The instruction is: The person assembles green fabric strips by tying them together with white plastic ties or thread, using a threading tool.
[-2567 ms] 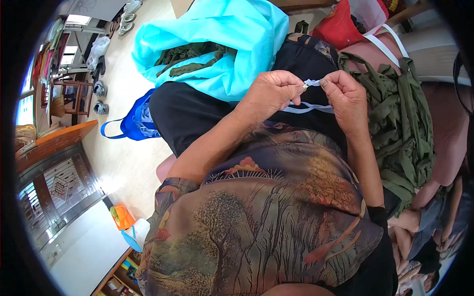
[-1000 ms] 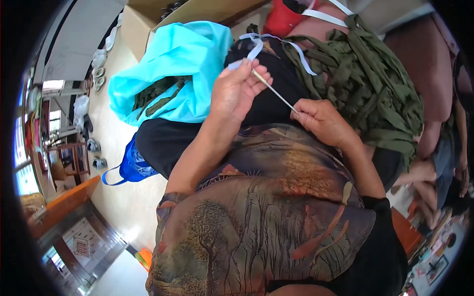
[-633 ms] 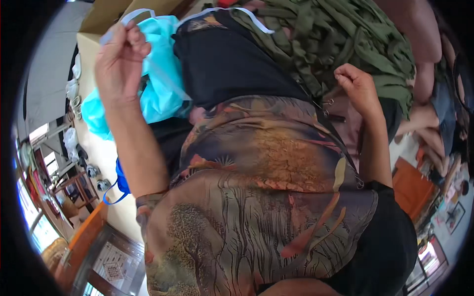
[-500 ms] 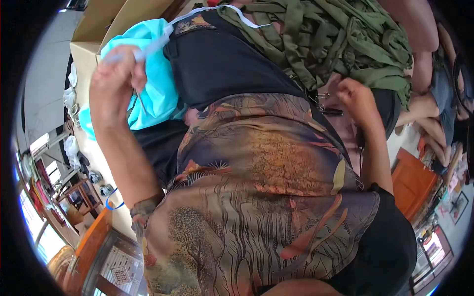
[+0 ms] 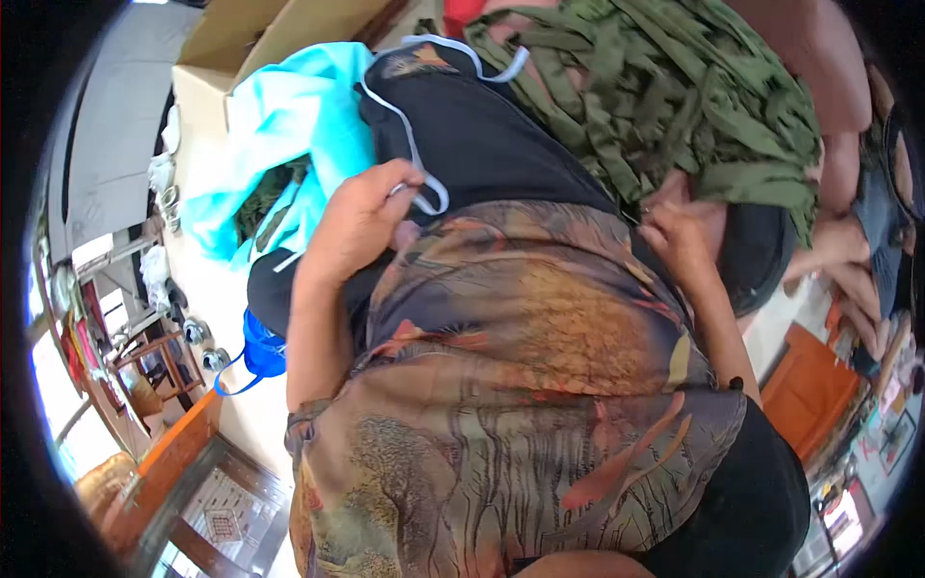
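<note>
My left hand is closed on a light blue cord, which loops back up over black fabric on my lap. Beside it on the left lies a turquoise bag with dark green material showing in its opening. My right hand has its fingers curled at the lower edge of a heap of olive green fabric strips; what it holds, if anything, is hidden. Patterned cloth covers my front between both hands.
An open cardboard box stands at the upper left. A blue bag lies on the floor at the left. Another person's bare legs are at the right, near an orange-brown wooden piece.
My left hand has moved right and down, from over the turquoise bag to the black fabric, with the cord. My right hand has moved slightly down against the edge of the green heap.
</note>
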Demonstrator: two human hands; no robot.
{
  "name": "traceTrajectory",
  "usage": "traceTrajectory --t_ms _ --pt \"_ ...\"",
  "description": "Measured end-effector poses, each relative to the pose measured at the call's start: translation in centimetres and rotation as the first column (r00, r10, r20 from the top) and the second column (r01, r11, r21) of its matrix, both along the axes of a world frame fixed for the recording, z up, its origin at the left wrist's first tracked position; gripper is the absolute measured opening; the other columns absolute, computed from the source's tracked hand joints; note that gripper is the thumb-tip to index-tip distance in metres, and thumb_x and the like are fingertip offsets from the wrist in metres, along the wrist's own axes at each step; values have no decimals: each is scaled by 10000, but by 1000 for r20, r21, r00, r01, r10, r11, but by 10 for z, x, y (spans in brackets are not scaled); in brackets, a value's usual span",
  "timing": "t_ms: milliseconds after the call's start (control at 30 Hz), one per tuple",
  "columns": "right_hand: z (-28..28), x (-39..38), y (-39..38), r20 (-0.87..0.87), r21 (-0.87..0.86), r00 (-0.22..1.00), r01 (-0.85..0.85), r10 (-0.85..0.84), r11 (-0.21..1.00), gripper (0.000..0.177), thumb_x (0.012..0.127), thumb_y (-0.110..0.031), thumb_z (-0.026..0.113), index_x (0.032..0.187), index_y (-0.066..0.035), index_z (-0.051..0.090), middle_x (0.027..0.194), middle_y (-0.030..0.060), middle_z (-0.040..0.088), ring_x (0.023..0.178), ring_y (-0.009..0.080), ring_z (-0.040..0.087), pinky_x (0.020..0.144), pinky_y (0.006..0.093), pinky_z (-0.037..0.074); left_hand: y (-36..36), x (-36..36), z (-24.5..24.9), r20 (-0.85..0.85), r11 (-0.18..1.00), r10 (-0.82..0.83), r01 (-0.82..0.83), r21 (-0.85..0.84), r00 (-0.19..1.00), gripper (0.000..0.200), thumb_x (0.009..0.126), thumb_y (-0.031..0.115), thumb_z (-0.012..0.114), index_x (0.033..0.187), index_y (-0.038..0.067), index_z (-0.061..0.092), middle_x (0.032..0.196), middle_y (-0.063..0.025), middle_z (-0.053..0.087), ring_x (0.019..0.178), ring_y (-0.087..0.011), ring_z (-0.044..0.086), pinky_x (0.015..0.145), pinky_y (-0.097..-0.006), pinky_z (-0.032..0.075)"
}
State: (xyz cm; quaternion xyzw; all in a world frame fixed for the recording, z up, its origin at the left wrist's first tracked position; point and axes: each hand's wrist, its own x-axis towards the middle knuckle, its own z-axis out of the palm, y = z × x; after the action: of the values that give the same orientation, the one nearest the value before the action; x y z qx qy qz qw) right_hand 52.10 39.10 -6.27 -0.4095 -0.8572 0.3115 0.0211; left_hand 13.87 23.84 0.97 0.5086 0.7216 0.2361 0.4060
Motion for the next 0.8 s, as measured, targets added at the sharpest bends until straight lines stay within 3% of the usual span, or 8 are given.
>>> traceTrajectory --t_ms 33,167,300,467,500,567,667,800 --pt "-2 0 -3 -11 0 1000 20 -20 1000 159 741 -109 693 794 2 591 862 190 596 849 360 589 725 425 464 8 5 5 -143 991 22 -3 133 990 128 875 78 583 993 32 600 836 -111 642 735 -238 628 697 -317 486" --pt "16 -4 5 -189 174 982 14 20 985 90 739 -60 661 764 -10 589 880 173 615 873 345 595 740 400 473 50 17 1 -565 953 113 72 295 817 180 838 214 668 971 94 652 855 -124 632 771 -304 642 659 -390 501" --pt "43 -17 11 -435 -217 850 222 -298 951 84 794 -41 630 762 -11 559 1124 118 616 929 247 601 828 348 463 110 28 -17 -726 917 49 258 306 686 206 811 279 692 897 93 674 874 -117 618 815 -306 650 663 -417 515" --pt "37 -36 15 -493 -408 843 -2 -218 913 112 831 -43 627 761 -21 543 1274 119 564 1050 141 510 932 284 384 166 49 -56 -756 923 -39 313 222 653 144 805 130 579 814 51 698 888 -143 647 825 -306 669 693 -400 542" --pt "40 -39 10 -460 -591 828 -17 -319 807 107 838 -59 640 779 -38 553 1142 68 600 972 125 515 873 273 402 173 49 -60 -745 930 -64 310 197 664 154 803 123 566 816 46 698 900 -151 652 833 -307 672 694 -399 543" --pt "25 -21 12 -327 -689 917 -65 -229 722 87 850 -94 644 830 -54 569 951 6 566 881 103 497 804 255 403 179 45 -67 -707 942 -73 281 182 703 165 800 127 556 847 79 708 921 -151 668 852 -310 672 707 -409 541" --pt "29 -17 13 -377 -798 869 -130 -320 588 96 862 -129 641 886 -62 576 842 -31 485 825 88 480 760 237 396 178 42 -70 -670 942 -56 261 210 741 166 795 124 562 868 108 710 900 -136 674 854 -310 670 713 -419 538" --pt "26 -22 14 -363 -778 882 -108 -302 619 118 871 -149 633 912 -55 574 867 -22 498 830 87 478 760 227 395 181 43 -69 -679 963 -95 241 124 728 122 780 137 609 877 127 683 893 -121 657 876 -312 652 731 -432 525"
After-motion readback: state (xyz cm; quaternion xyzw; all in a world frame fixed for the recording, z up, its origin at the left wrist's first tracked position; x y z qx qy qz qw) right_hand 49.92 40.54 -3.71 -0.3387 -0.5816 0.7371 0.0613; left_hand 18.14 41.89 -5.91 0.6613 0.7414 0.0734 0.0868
